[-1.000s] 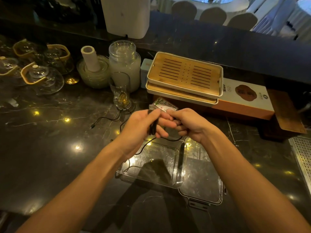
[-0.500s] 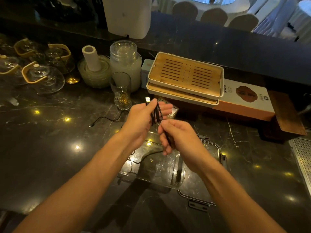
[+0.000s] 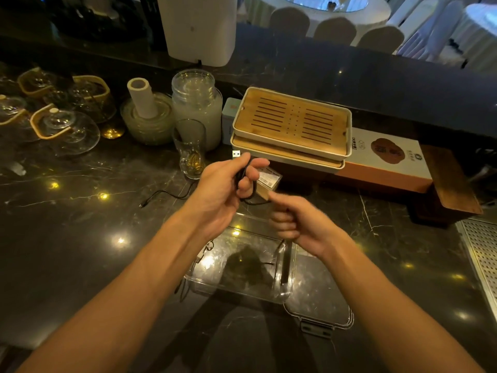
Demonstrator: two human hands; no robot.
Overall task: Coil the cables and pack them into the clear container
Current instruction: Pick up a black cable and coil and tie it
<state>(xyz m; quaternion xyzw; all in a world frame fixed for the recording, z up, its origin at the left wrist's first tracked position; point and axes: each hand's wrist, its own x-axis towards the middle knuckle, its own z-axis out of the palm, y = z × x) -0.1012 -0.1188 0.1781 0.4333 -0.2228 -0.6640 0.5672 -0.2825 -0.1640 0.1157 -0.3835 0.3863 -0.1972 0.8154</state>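
My left hand (image 3: 220,189) grips a bundle of black cable (image 3: 252,201) above the counter, and the cable's silver USB plug (image 3: 236,154) sticks up past the fingertips. A loop hangs from that hand toward my right hand (image 3: 298,224), which is curled into a fist just below and to the right and holds the cable's loose run. The clear container (image 3: 215,265) stands open on the counter under both hands, with its lid (image 3: 320,300) lying at its right. A second black cable (image 3: 166,193) lies loose on the counter to the left.
A small tea glass (image 3: 191,149) and a glass jar (image 3: 196,103) stand just behind my left hand. Stacked wooden tea trays (image 3: 293,122) rest on a long box (image 3: 390,160). Glass teapots (image 3: 64,127) crowd the far left. A perforated metal tray (image 3: 481,254) lies at the right edge.
My right hand swung down from beside the left hand to below it, drawing the cable along. The left hand rose slightly, and the USB plug now shows above its fingers.
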